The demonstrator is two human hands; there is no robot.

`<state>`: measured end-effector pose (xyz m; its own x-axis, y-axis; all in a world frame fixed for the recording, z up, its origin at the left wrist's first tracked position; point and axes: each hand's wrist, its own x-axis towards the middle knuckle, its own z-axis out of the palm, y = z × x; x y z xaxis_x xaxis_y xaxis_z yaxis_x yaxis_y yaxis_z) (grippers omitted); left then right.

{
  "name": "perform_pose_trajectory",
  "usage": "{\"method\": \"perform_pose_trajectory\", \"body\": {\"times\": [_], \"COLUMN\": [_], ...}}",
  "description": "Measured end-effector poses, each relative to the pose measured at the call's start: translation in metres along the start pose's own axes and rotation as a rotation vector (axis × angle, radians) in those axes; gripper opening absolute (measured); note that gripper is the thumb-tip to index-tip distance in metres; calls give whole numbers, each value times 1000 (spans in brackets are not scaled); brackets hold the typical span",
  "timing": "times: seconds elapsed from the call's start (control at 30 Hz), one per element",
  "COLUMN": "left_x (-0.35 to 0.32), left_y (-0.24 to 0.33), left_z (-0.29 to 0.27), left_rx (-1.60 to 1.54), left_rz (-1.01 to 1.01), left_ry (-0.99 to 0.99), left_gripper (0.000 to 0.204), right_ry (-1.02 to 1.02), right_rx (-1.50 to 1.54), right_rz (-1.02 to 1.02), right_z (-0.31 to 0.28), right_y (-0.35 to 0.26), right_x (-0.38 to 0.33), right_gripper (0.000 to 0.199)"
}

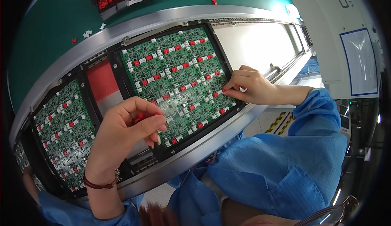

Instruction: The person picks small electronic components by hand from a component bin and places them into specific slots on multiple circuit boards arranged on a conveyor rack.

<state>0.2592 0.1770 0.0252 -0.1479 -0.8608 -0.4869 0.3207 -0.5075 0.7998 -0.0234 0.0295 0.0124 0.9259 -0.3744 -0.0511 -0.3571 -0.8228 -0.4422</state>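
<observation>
A green circuit board panel (171, 100) in a black frame (222, 49) lies before me, set with rows of white and red connectors. At its right edge my right hand (250, 87) is closed in a pinch, thumb and forefinger at a small red connector (223, 90) on the board. Over the panel's lower left corner hovers my left hand (132, 122). Its fingers curl around several loose red connectors (140, 117), partly hidden in the palm.
A second framed panel (65, 124) is on the conveyor to the left. Beyond the metal rail (163, 16), a black bin (134, 0) of red connectors stands on a green surface. Loose white pieces (87, 34) lie there. A pale machine (330, 30) rises at right. Another person's arm (30, 185) shows far left.
</observation>
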Motion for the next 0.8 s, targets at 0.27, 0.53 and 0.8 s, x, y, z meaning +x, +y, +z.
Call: {"method": "perform_pose_trajectory", "body": {"times": [0.27,0.53,0.8], "left_x": [-4,-1,-4], "left_y": [-5,-10,-11], "left_z": [-4,-6,-11], "left_rx": [94,-34,-93], "left_rz": [75,98,172], "left_ry": [9,-27,-55], "left_gripper": [12,16,19], "right_ry": [-104,163,53], "right_rx": [-144,29,338], "right_rz": [-230,-578,-461], "right_z": [-19,-15,0], "right_y": [-4,-59,-78], "right_x": [10,89,112], "right_gripper": [18,21,16]}}
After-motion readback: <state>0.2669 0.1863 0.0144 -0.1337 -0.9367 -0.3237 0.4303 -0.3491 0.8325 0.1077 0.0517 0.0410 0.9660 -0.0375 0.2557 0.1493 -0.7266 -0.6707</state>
